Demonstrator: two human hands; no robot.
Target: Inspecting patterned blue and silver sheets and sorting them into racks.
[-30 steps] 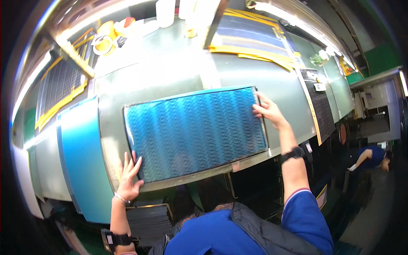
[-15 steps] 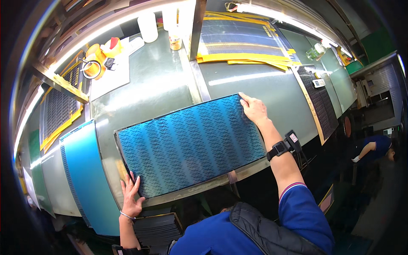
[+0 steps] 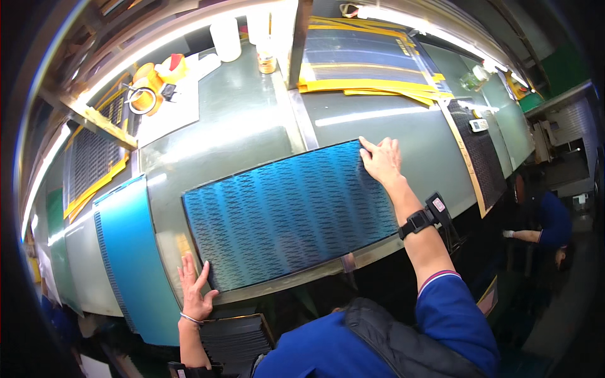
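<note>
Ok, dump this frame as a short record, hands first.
left hand: fingers spread, at near left corner of patterned blue panel
right hand: at the panel's far right corner, grip unclear
support: grey-green table
left side: plain blue sheet
far left: orange tape rolls
right side: dark panel

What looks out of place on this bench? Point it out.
The plain glossy blue rectangular sheet at left juts past the front edge of the grey-green bench, whereas the black-patterned blue rectangular sheet lies within it. I see no spill.
</note>
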